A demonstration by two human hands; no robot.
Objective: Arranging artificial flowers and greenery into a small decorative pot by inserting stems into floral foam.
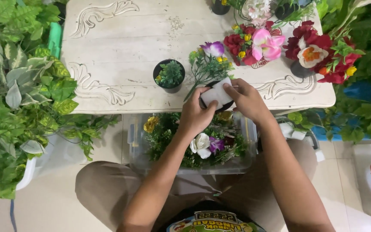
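Hands meet at the near edge of a carved white table (pixel 121 47), both closed around one small black pot (pixel 207 102) that is filled with a white foam block (pixel 217 93). The left hand (pixel 195 112) grips the pot's left side, fingers curled round it and thumb on top; the right hand (pixel 246 99) presses down on the foam from the right, fingertips bent over its edge. Both forearms rise from the person's lap and converge at the pot, elbows spread wide. One sprig of purple and yellow artificial flowers (pixel 209 60) lies just behind the pot, its stem running toward the left hand. On the table stands one more small black pot holding a green succulent-like plant (pixel 169 75), well left of the hands. Two finished arrangements sit at the far right: a pink and red one (pixel 260 45) and a red one with a white bloom (pixel 318 53). One clear plastic bin (pixel 134 141) of loose artificial flowers and greenery rests below the table edge, under the forearms.
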